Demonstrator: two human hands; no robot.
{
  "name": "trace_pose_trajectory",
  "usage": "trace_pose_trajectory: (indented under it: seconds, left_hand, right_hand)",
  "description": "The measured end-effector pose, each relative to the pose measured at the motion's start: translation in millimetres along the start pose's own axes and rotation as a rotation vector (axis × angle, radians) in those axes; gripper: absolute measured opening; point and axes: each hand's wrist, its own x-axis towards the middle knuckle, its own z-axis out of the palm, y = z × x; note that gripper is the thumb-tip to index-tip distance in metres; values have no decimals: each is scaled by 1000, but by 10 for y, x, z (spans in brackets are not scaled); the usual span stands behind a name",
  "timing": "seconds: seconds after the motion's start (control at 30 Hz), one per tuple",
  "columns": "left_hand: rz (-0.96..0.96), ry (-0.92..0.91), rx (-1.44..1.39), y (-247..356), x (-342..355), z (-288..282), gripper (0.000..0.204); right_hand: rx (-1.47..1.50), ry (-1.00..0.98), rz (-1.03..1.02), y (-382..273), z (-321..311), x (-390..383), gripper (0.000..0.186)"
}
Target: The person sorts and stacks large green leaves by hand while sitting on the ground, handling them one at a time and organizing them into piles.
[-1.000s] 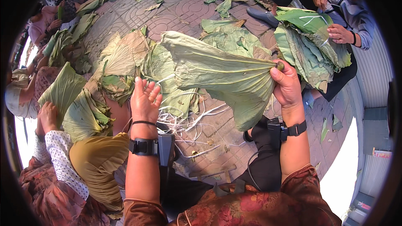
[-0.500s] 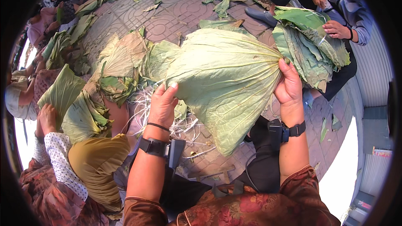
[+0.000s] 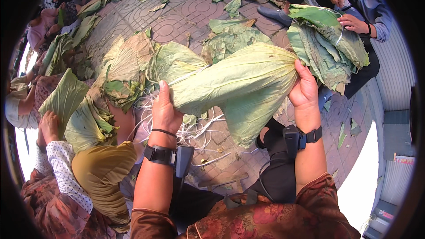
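Observation:
A large pale green dried leaf (image 3: 239, 77), ribbed with veins, stretches between my two hands in mid-air. My right hand (image 3: 304, 84) is closed on its gathered stem end, thumb on top. At the other end my left hand (image 3: 166, 110) grips the leaf's edge, its thumb raised upright and its fingers hidden underneath. The leaf's upper part lies folded over, and a loose flap hangs down in the middle. Just beyond it, more dried leaves (image 3: 177, 59) lie on the ground. White strips of string (image 3: 201, 128) are strewn below the leaf, near my left hand.
At the upper right a co-worker's hand (image 3: 354, 23) rests on a tied stack of green leaves (image 3: 325, 48). On the left another person's hands (image 3: 48, 126) hold a folded leaf (image 3: 66, 99). A small wooden stool (image 3: 223, 181) stands by my legs on patterned paving (image 3: 177, 22).
The leaf was spread broad before; now its upper part is folded over into a narrower shape. My left hand has turned thumb-up and shifted slightly left. My right hand keeps the stem end.

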Motion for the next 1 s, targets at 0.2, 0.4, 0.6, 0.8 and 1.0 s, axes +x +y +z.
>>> trace_pose_trajectory:
  seconds: [0.2, 0.4, 0.6, 0.8, 1.0]
  left_hand:
    - [-195, -261, 22, -88, -72, -31, 34]
    - [-88, -222, -33, -39, -12, -39, 25]
    - [-222, -289, 215, -156, -27, -43, 26]
    - [-22, -288, 98, 56, -119, 131, 22]
    - [-104, -247, 192, 176, -307, 143, 24]
  right_hand:
    - [121, -6, 144, 20, -97, 98, 28]
    - [115, -24, 135, 33, -108, 90, 28]
    - [169, -232, 154, 28, -159, 117, 27]
    - [116, 74, 170, -55, 50, -51, 26]
    - [41, 122, 193, -72, 321, -261, 25]
